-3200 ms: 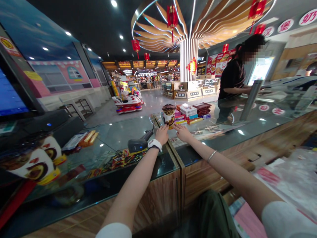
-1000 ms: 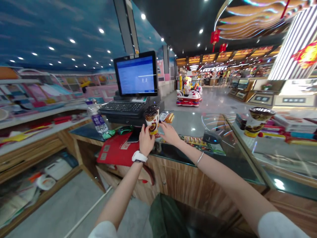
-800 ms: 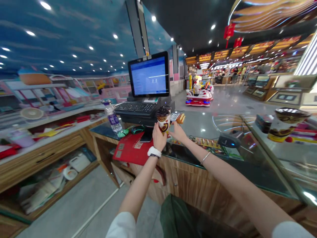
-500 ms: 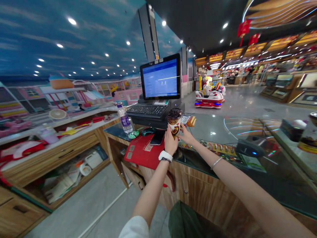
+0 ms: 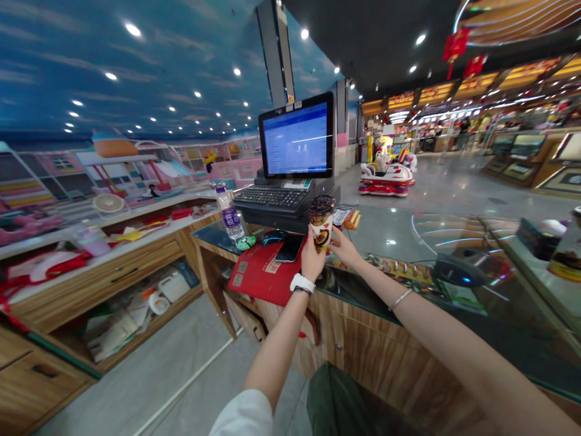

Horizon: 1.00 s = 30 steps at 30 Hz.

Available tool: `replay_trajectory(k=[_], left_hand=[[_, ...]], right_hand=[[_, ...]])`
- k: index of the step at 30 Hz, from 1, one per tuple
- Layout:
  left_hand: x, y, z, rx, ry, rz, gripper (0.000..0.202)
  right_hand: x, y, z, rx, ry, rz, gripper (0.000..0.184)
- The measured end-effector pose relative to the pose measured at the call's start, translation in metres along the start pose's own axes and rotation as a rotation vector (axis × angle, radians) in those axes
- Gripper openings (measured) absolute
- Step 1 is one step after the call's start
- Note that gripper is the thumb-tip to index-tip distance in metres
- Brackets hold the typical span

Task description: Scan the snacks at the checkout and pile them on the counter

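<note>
A Dove chocolate cup (image 5: 321,224) with a dark top stands upright between my hands at the counter's near edge. My left hand (image 5: 313,257) is wrapped round its left side; a white watch (image 5: 302,283) sits on that wrist. My right hand (image 5: 344,247) grips the cup's lower right side with its fingers. To the left of the cup a dark phone (image 5: 289,248) lies on a red mat (image 5: 261,272), with a black mouse (image 5: 273,237) by it. Behind the cup is a packet of snacks (image 5: 352,220).
A monitor (image 5: 298,140) and keyboard (image 5: 271,197) stand behind the cup. At left are a water bottle (image 5: 231,219) and a small green item (image 5: 246,243). A dark scanner-like device (image 5: 458,270) rests on the glass counter (image 5: 385,233) at right. Open shelves (image 5: 149,315) are at lower left.
The view has shifted slightly. Both hands keep their hold on the cup, which has hardly moved and shows a little more of its printed front.
</note>
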<state>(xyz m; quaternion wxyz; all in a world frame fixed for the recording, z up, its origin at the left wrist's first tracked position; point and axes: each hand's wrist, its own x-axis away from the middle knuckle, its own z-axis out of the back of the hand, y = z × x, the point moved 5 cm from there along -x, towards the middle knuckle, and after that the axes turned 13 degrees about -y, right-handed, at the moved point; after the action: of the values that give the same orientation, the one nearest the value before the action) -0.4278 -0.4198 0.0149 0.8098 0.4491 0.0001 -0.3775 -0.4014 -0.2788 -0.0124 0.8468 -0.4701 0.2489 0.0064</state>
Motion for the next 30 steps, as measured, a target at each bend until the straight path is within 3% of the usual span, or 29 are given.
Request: replay_trajectory(k=[3, 9, 15, 22, 30], left_hand=[[0.001, 0.006, 0.002, -0.002, 0.017, -0.064, 0.09], [0.004, 0.022, -0.005, 0.012, 0.009, -0.152, 0.083], [0.0, 0.057, -0.022, 0.029, -0.005, -0.2, 0.084], [-0.013, 0.107, -0.053, 0.067, -0.071, -0.345, 0.084], [-0.027, 0.149, -0.104, 0.242, -0.115, -0.461, 0.087]], right_hand=[[0.007, -0.005, 0.009, -0.045, 0.006, -0.081, 0.075], [0.028, -0.023, 0.042, 0.045, 0.023, -0.099, 0.073], [0.054, -0.04, 0.087, 0.156, 0.066, -0.102, 0.069], [0.088, -0.054, 0.142, 0.314, 0.166, -0.113, 0.071], [0.121, -0.066, 0.205, 0.5, 0.219, -0.114, 0.073]])
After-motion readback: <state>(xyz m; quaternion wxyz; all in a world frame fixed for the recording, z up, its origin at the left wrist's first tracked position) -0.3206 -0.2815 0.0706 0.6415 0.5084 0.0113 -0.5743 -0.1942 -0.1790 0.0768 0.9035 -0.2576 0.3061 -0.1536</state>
